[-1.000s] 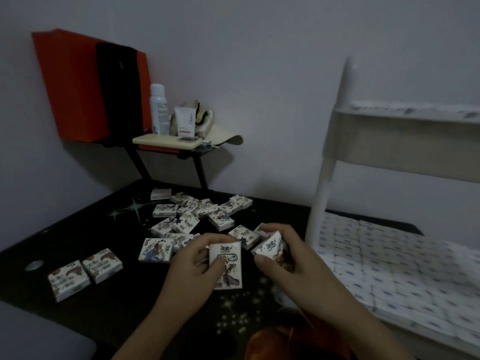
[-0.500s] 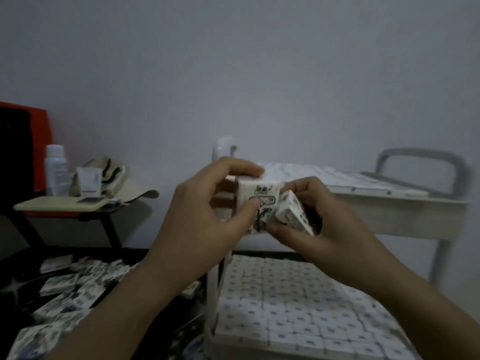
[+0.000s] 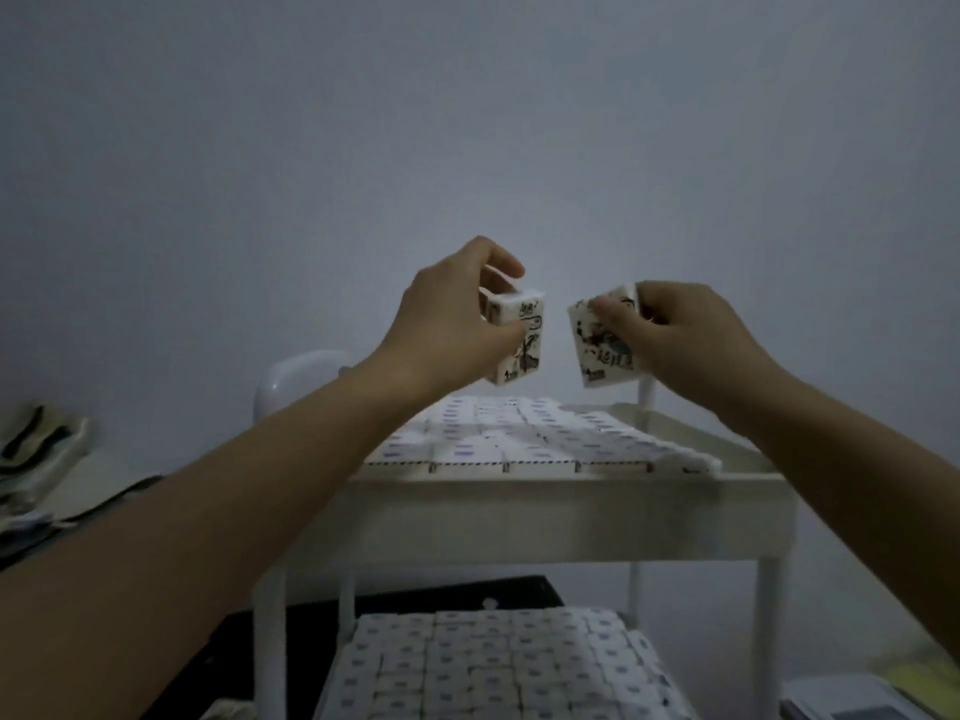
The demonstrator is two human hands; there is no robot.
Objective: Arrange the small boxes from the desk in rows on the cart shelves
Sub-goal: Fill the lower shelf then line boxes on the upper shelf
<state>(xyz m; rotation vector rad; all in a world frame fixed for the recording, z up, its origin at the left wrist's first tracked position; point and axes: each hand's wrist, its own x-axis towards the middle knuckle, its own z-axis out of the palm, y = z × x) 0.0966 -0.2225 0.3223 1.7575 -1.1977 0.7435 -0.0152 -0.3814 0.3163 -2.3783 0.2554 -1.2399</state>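
My left hand (image 3: 447, 324) grips a small white printed box (image 3: 519, 337) upright, above the far part of the cart's top shelf (image 3: 519, 517). My right hand (image 3: 670, 330) holds a second printed box (image 3: 597, 345), tilted, a little to the right of the first. The two boxes are apart, a narrow gap between them. Rows of small white boxes (image 3: 509, 439) cover the top shelf, leaving its right side bare. More rows of boxes (image 3: 488, 662) fill the lower shelf.
The white cart has posts (image 3: 270, 641) at its corners and a rounded knob (image 3: 296, 381) at the back left. The dark desk edge (image 3: 104, 506) and a cap (image 3: 36, 444) lie at the far left. A pale object (image 3: 862, 698) sits at the bottom right.
My view has swung from the desk up to the cart. Both hands rose over the top shelf and moved apart, each with its box.
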